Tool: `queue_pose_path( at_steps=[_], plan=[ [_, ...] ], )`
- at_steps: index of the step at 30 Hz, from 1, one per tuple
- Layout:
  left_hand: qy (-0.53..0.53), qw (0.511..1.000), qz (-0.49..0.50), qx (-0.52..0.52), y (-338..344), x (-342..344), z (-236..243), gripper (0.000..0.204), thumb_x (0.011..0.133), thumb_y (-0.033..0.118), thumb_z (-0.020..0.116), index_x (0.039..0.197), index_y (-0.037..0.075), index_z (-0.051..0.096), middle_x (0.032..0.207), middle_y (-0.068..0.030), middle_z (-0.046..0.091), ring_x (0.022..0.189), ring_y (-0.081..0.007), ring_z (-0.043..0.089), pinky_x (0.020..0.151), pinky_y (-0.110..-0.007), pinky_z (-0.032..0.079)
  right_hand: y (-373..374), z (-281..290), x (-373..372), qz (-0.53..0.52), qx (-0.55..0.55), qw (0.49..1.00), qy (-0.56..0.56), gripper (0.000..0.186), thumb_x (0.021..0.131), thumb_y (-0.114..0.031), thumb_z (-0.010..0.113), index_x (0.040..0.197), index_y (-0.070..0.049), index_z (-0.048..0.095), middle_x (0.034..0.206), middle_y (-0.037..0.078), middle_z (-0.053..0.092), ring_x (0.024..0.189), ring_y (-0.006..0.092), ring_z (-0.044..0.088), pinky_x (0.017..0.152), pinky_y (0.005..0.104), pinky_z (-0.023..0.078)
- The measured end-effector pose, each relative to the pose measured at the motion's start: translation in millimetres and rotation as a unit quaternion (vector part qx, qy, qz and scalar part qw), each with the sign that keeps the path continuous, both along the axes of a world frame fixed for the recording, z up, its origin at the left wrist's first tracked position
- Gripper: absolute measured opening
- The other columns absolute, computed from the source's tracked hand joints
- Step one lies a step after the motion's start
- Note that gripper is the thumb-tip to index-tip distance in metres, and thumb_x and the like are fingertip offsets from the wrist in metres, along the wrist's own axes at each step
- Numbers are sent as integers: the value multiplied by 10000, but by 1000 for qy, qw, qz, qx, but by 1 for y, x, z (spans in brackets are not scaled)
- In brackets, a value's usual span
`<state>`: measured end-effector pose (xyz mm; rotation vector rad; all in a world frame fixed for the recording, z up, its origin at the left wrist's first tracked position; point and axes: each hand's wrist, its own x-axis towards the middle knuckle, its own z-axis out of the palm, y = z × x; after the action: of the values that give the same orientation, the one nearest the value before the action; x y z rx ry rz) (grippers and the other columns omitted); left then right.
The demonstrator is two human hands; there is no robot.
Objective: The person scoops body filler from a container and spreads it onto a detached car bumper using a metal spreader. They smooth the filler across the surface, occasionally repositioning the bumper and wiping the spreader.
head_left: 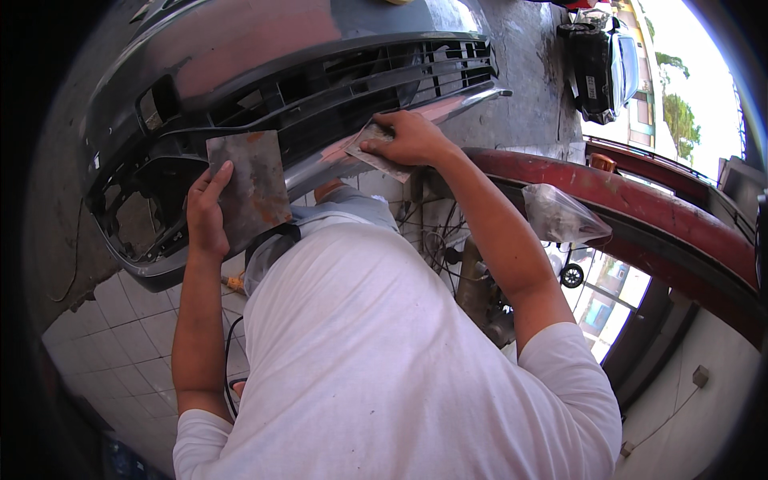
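Note:
A grey car bumper [152,72] with pink patches and dark grille slats spans the upper left. My left hand [206,210] grips a square, stained grey plate [250,184] upright in front of the bumper, thumb on its face. My right hand [412,136] is closed on a thin, mottled grey flat piece [378,166] held at the bumper's lower strip [320,164], beside a pink patch; whether it touches the strip I cannot tell. Both forearms come up either side of my white shirt.
A red beam [680,208] crosses the right, with a clear plastic cone [560,212] by it. Hoses and machinery [472,288] sit beside my body above tiled floor [120,336]. A dark car [596,72] is parked at the upper right; a pale wall [672,400] is lower right.

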<state>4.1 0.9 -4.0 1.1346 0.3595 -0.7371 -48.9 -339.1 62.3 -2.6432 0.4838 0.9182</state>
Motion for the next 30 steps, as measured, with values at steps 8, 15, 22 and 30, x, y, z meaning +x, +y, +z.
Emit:
queue_pose_path(
  at_steps=[8,15,22,30],
  plan=[
    [1,1000,-9,0,-1,0,-1,294,954,271,705,1113,26,735,1010,-52,743,898,-128,682,876,-273,515,9,-1,-1,1,-17,1000,-13,781,806,-619,724,1356,-69,664,1237,199,718,1171,364,682,1017,423,528],
    [-4,1000,-18,4,-2,1,-2,314,946,292,709,1116,29,732,1020,-58,740,906,-135,684,886,-276,513,14,-5,-2,3,-25,1000,-14,816,813,-617,717,1400,-57,628,1296,192,693,1206,356,666,1034,420,522],
    [-7,1000,-19,18,-4,2,3,303,943,288,713,1099,29,733,1014,-54,744,909,-132,685,881,-273,516,28,7,-1,-26,-18,999,7,858,830,-607,730,1428,-9,581,1327,240,662,1249,374,635,1082,408,478],
    [2,1000,-24,6,-3,2,0,307,943,291,715,1097,26,733,1012,-58,744,902,-135,687,878,-275,519,36,5,-3,-23,-34,999,10,801,822,-607,712,1395,-55,628,1313,176,682,1244,348,637,1027,425,519]
  ],
)
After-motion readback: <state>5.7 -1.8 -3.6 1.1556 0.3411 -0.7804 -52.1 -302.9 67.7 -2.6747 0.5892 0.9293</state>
